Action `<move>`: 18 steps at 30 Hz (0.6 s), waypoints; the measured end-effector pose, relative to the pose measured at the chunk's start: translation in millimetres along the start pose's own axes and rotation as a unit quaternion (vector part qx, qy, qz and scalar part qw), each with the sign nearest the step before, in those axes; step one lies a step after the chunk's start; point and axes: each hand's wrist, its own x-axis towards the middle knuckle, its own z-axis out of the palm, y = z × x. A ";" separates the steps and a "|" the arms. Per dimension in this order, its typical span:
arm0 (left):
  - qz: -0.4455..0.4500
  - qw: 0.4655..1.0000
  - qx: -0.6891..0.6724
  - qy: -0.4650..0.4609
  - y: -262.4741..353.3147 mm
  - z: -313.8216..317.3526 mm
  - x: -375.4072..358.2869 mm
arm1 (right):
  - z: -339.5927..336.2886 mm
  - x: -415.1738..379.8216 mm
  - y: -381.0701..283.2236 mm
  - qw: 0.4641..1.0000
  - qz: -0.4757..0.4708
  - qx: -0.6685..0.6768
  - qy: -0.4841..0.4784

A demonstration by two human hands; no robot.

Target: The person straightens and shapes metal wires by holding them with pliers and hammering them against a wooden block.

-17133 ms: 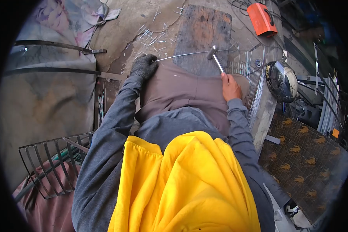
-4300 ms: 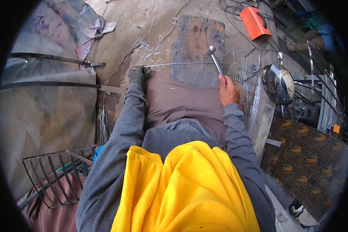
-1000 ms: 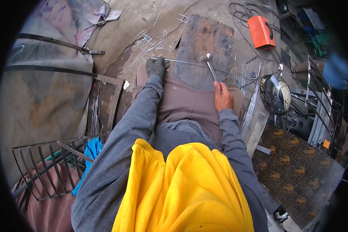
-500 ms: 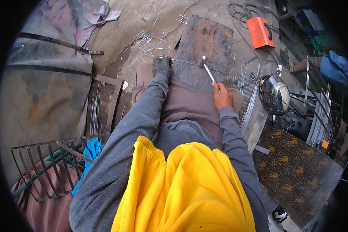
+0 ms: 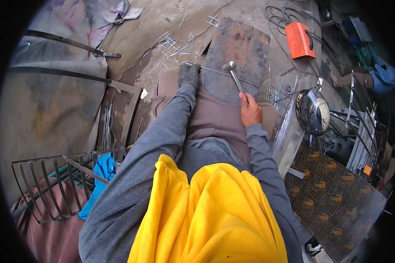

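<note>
My left hand (image 5: 189, 75), in a dark grey glove, is closed around a thin metal rod (image 5: 219, 72). The rod runs to the right across a worn wooden board (image 5: 237, 41) in front of my knees. My bare right hand (image 5: 251, 110) grips the handle of a metal hammer (image 5: 236, 79). Its head is over the board, close to the rod; whether it is raised clear of the rod is hard to tell.
Cut rod pieces (image 5: 171, 46) lie scattered on the ground beyond my left hand. An orange machine (image 5: 300, 40) with cables stands at the upper right. A welding helmet (image 5: 314, 111) and long thin rods (image 5: 287, 118) lie to my right. A barred metal frame (image 5: 52, 186) is at lower left.
The hammer head has shifted slightly left and towards me, and its handle stands more steeply. My left hand keeps its hold on the rod. The whole view has moved a little.
</note>
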 end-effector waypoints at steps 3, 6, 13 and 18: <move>-0.012 1.000 0.027 -0.010 13.5 -5.3 -13.4 | 4.3 -1.9 -3.9 1.000 -0.005 -0.006 -0.011; -0.016 0.999 0.050 -0.008 24.9 -8.5 -19.5 | 6.6 -3.3 -12.4 1.000 -0.009 0.006 0.000; 0.017 0.999 0.020 -0.023 8.9 -3.7 -9.6 | 8.3 0.8 -15.7 1.000 0.011 -0.010 -0.003; 0.024 0.999 0.030 -0.029 9.5 -6.1 -10.5 | 18.1 -2.4 -16.6 0.999 -0.017 0.015 0.023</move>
